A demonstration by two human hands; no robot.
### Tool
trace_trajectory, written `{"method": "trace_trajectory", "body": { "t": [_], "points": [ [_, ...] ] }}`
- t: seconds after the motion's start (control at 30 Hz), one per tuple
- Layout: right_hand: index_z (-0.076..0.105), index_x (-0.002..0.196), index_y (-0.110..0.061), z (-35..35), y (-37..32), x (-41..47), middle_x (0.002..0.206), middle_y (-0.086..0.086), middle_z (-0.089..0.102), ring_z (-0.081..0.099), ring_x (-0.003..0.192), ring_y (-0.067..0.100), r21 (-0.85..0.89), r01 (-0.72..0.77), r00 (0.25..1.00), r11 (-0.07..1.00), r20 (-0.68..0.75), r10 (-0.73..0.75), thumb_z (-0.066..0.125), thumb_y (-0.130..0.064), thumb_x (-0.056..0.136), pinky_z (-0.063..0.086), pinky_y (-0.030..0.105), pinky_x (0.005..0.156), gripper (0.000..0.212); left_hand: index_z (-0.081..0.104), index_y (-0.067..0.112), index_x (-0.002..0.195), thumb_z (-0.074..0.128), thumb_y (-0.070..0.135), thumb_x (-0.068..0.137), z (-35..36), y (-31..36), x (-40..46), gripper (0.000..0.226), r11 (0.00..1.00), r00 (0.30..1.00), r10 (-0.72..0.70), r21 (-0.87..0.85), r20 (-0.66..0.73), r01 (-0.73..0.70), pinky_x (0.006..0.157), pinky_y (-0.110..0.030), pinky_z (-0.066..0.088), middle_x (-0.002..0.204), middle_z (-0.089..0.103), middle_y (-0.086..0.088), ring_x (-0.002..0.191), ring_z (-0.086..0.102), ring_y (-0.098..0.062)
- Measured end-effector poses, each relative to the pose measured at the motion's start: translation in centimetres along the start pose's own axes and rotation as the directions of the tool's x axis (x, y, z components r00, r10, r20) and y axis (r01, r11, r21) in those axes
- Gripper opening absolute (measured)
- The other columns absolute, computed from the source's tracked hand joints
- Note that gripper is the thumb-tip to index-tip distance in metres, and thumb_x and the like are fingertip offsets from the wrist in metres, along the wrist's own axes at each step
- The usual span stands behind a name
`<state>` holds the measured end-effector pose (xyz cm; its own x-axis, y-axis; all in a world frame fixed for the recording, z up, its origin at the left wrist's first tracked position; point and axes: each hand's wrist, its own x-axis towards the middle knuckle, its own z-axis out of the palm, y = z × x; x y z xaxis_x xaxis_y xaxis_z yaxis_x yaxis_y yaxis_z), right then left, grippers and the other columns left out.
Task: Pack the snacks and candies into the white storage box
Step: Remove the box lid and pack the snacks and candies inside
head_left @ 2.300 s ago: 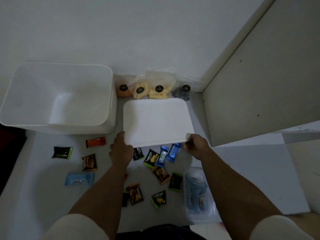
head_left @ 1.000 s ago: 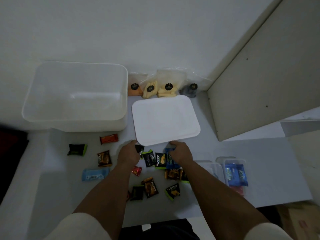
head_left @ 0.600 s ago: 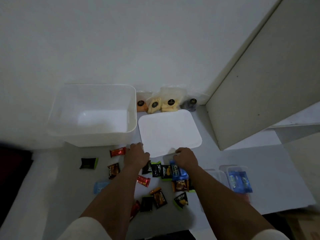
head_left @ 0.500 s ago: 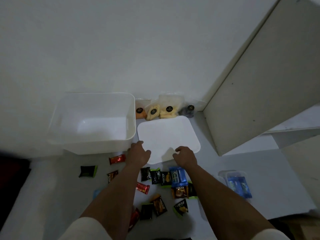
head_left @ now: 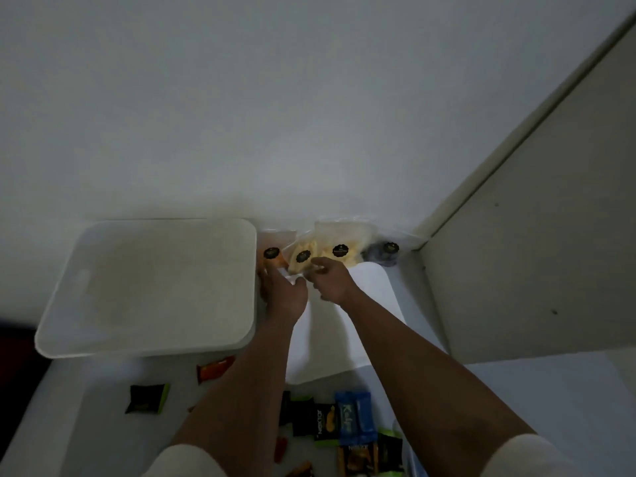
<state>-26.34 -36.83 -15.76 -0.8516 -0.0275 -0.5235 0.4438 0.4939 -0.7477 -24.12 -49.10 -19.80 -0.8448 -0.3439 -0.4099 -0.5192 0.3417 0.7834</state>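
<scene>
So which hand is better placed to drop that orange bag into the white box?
Probably the left hand: it sits at the orange snack bag, right beside the white storage box. The right hand is farther over, pinching the yellow snack bag.

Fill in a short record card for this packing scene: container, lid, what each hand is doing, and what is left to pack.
container: white storage box, open, nothing seen inside
lid: white lid flat beside the box, under both forearms
left hand: left hand at the clear snack bags by the wall
right hand: right hand pinching a bag's edge
left to pack: small wrapped candies on the near surface
</scene>
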Motion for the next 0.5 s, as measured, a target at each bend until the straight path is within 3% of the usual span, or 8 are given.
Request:
{"method": "trace_trajectory", "body": {
  "t": [0.07,0.1,0.2,0.37,0.5],
  "points": [
    [0.055,0.137,-0.012,0.5,-0.2,1.2,0.116,0.003,0.063,0.060,0.102,0.022,-0.043,0.024,1.000,0.999,-0.011,-0.024,0.068,-0.039,0.080,0.052,0.029,0.081,0.065,0.026,0.016,0.147,0.050,0.041,0.075,1.2,-0.4,2.1,0.081,1.000,0.998,-0.001,-0.012,-0.065,0.000,0.103,-0.057,0.048,0.145,0.046,-0.016,0.130,0.050,-0.036],
    [0.059,0.129,-0.014,0.6,-0.1,1.7,0.116,0.002,0.067,0.063,0.104,0.023,-0.080,0.035,0.998,0.996,-0.044,-0.039,0.068,-0.039,0.082,0.053,0.034,0.085,0.054,0.032,0.011,0.143,0.045,0.039,0.073,1.5,-0.1,2.6,0.077,1.000,0.996,-0.006,-0.017,-0.087,0.005,0.100,-0.057,0.049,0.139,0.051,-0.019,0.127,0.053,-0.038],
    [0.062,0.104,-0.019,0.8,0.4,2.9,0.101,0.002,0.072,0.067,0.093,0.026,-0.141,0.023,0.984,0.990,-0.170,-0.047,0.065,-0.042,0.085,0.049,0.033,0.074,0.030,0.031,0.006,0.144,0.046,0.017,0.073,2.5,0.5,3.8,0.074,1.000,0.989,-0.017,-0.022,-0.148,0.014,0.097,-0.052,0.052,0.131,0.055,-0.020,0.120,0.057,-0.038],
    [0.056,0.100,-0.021,1.1,0.1,4.4,0.090,-0.001,0.065,0.064,0.085,0.025,-0.116,-0.016,0.967,0.993,-0.256,-0.014,0.070,-0.050,0.078,0.052,0.036,0.074,0.039,0.034,0.003,0.142,0.051,-0.002,0.085,2.1,2.9,3.5,0.060,0.992,0.967,-0.048,-0.123,-0.252,0.017,0.095,-0.040,0.049,0.120,0.060,-0.016,0.109,0.060,-0.033],
    [0.061,0.095,-0.021,1.2,0.3,5.3,0.084,-0.003,0.065,0.064,0.083,0.022,-0.012,0.018,0.961,1.000,-0.277,-0.020,0.077,-0.054,0.074,0.052,0.036,0.075,0.042,0.033,0.002,0.148,0.047,-0.005,0.090,1.9,3.4,3.8,0.060,0.980,0.957,-0.106,-0.190,-0.270,0.055,0.098,-0.039,0.045,0.132,0.056,-0.022,0.121,0.055,-0.038]
  ]
}}
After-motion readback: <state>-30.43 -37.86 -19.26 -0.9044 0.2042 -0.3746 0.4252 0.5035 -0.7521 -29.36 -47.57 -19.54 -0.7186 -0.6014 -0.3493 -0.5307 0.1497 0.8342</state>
